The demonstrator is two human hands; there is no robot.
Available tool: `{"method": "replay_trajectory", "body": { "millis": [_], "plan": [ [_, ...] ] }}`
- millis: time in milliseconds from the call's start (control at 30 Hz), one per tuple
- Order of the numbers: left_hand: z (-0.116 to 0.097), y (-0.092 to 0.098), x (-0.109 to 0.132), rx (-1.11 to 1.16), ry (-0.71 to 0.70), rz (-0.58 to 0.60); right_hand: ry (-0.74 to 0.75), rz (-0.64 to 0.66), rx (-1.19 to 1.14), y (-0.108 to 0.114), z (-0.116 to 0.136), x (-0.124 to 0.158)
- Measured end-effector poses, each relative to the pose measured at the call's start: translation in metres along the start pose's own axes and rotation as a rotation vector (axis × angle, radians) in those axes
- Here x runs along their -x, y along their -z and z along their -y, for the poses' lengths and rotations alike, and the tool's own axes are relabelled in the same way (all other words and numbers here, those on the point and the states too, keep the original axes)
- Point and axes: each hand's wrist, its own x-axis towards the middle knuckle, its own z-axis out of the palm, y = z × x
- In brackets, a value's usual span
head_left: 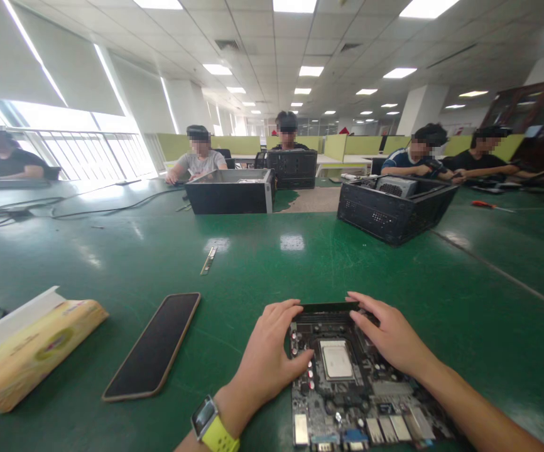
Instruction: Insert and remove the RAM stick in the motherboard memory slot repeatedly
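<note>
A motherboard (310, 402) lies flat before me, its ports facing my side. A silver processor (337, 360) sits in its middle. Along the far edge stands a thin dark-green RAM stick (326, 307) at the memory slots; whether it is fully seated I cannot tell. My left hand (272, 345) has its fingertips at the stick's left end, with the thumb over the board. At the right end, my right hand (389, 333) holds the stick between thumb and fingers. Another RAM stick (208, 261) lies apart on the green table.
A smartphone (154, 345) and a yellow tissue pack (36, 351) lie to the left. Black computer cases (229, 196) stand farther back, one open case (389, 210) holding a power supply. An orange screwdriver (491, 206) lies far right. Several people sit around the table (125, 257).
</note>
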Motion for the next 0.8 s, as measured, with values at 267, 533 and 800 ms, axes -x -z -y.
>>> {"method": "replay_trajectory", "body": {
  "millis": [267,533,800],
  "plan": [
    [0.0,-0.001,0.001,-0.016,0.023,0.007,0.027,-0.001,0.016,-0.005,-0.005,-0.001],
    [-0.002,0.001,0.002,0.014,0.016,-0.048,0.225,-0.147,0.215,0.011,0.025,0.011],
    [0.001,0.003,-0.002,-0.078,0.031,-0.217,0.721,-0.301,0.416,-0.075,0.094,0.063]
  ]
}}
